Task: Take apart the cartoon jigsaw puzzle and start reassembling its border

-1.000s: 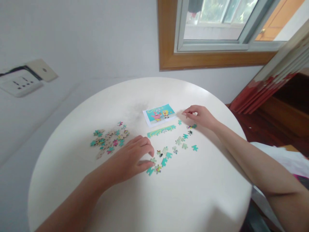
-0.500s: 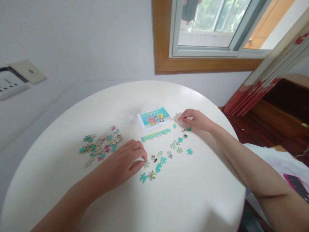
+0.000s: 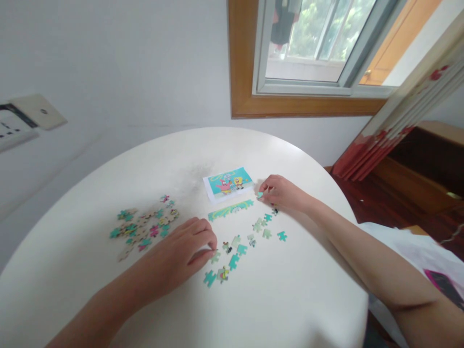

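Observation:
My right hand (image 3: 277, 191) pinches a small teal puzzle piece (image 3: 260, 195) just right of the assembled strip (image 3: 231, 210), which shows a teal and yellow pattern. Behind the strip lies the picture card (image 3: 229, 184) with a pink and a yellow cartoon figure. Thumb and forefinger of my left hand (image 3: 195, 241) are closed at a pale green puzzle piece (image 3: 215, 256) on the table; part of that piece is hidden. Loose teal pieces (image 3: 234, 262) and a piece with yellow and red (image 3: 223, 274) lie in front, in a scattered band running toward my right hand.
A pile of mixed puzzle pieces (image 3: 143, 229) lies left of my left hand on the round white table (image 3: 290, 290). The wall and a wood-framed window (image 3: 304, 108) stand behind. At right are a curtain (image 3: 366, 150) and a white cloth (image 3: 398, 246) bearing a pink-edged dark object.
My right hand has moved slightly left and down and taken hold of the teal piece that lay beside the strip. My left hand stays by the pale green piece. The view has tilted slightly upward.

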### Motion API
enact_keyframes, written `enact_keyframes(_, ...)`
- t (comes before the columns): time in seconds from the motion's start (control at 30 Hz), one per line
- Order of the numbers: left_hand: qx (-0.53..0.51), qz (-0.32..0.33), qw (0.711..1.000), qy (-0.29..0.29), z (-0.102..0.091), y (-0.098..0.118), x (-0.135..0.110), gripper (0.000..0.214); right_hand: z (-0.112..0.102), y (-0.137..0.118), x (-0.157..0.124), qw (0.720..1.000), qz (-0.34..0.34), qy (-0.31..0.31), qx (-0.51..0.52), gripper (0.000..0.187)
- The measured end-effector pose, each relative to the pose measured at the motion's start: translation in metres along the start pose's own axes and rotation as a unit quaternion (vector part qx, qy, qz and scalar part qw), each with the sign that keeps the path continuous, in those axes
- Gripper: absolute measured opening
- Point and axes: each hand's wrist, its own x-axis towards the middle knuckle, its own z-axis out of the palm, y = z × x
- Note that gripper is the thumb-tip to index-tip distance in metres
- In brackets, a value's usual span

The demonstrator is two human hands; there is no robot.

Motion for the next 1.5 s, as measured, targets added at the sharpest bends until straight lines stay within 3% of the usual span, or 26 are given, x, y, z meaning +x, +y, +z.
enact_keyframes(0.17,-0.001,0.000,1.000,-0.001,0.000,0.001,0.000,0.011,0.004,-0.005,-0.002,0.994,0.013,-0.022,0.104,0.013)
enact_keyframes(0.3,-0.002,0.000,1.000,0.003,0.000,0.000,-0.001,0.011,0.005,-0.002,-0.002,0.990,0.003,-0.036,0.133,0.017)
enact_keyframes(0.6,0.001,0.001,1.000,0.003,0.001,0.001,0.000,0.010,0.013,0.005,-0.002,0.972,0.051,-0.054,0.224,0.020)
enact_keyframes(1.07,0.006,0.006,1.000,0.008,0.001,-0.001,-0.001,0.011,0.015,0.002,0.001,0.994,-0.021,0.002,0.105,0.020)
enact_keyframes(1.5,-0.006,0.007,1.000,0.005,0.001,-0.002,0.000,0.011,0.006,0.009,0.000,0.994,-0.077,-0.052,0.052,0.024)
